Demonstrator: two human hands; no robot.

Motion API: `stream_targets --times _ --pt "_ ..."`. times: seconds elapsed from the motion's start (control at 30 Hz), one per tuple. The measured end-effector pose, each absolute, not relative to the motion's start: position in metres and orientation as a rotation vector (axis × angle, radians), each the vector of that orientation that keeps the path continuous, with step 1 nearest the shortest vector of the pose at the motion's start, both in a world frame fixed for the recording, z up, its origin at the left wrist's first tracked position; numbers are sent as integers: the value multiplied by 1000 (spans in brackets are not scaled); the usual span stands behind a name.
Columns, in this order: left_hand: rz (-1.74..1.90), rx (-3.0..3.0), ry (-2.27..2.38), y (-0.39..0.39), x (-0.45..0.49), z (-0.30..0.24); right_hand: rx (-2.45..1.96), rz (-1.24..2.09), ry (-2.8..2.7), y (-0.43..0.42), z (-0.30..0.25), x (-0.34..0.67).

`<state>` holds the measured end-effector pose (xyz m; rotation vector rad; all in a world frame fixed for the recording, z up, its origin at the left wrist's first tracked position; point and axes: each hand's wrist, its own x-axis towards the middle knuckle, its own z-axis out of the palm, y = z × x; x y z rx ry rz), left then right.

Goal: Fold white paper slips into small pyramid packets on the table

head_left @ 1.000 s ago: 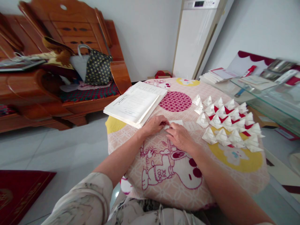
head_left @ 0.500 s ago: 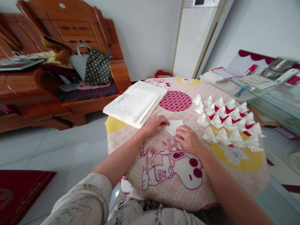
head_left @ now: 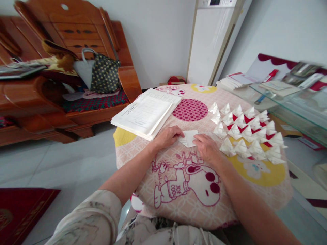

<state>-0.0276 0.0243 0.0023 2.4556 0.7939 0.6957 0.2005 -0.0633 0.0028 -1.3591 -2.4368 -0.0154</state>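
A small folded piece of white paper [head_left: 189, 138] lies on the patterned tablecloth [head_left: 163, 156] between my two hands. My left hand [head_left: 170, 135] pinches its left edge, fingers curled. At its right edge, my right hand [head_left: 205, 144] is closed with thumb and fingertips on the paper. To the right stand several rows of folded paper pieces with pointed tips [head_left: 241, 148], white with some red between them. Beyond my left hand lies a stack of printed sheets [head_left: 143, 114].
A glass shelf [head_left: 293, 102] with papers and a metal pot is at the right of the table. A wooden sofa [head_left: 102, 112] holding a dark patterned bag [head_left: 105, 74] stands at the left. A white cabinet-like unit [head_left: 206, 44] stands behind.
My right hand has shifted slightly right and up along the paper, from its lower edge to its right edge. My left hand stays at the left edge.
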Motion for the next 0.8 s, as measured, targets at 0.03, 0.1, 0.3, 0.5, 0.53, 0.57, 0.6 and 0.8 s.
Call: stream_targets --times 0.03,0.1,0.3,0.5,0.53,0.57,0.6,0.8 --pt "690 2461 787 23 -28 3 -1346 -1 -2408 -62 2 203" --pt "663 2488 748 19 -28 5 -1291 59 -2368 -61 2 207" --pt "597 2580 597 -4 -36 10 -1154 348 -2225 -61 6 209" --pt "570 2595 567 -13 -44 9 -1186 482 -2121 -53 11 212" --pt "565 2599 558 -13 -45 9 -1195 482 -2121 -51 12 210" --pt "563 2605 552 -12 -45 9 -1200 480 -2121 -50 13 209" --pt "563 2611 547 -12 -45 9 -1202 473 -2120 -48 13 207" --pt "546 2643 533 -12 -45 9 -1217 423 -2148 -35 11 194"
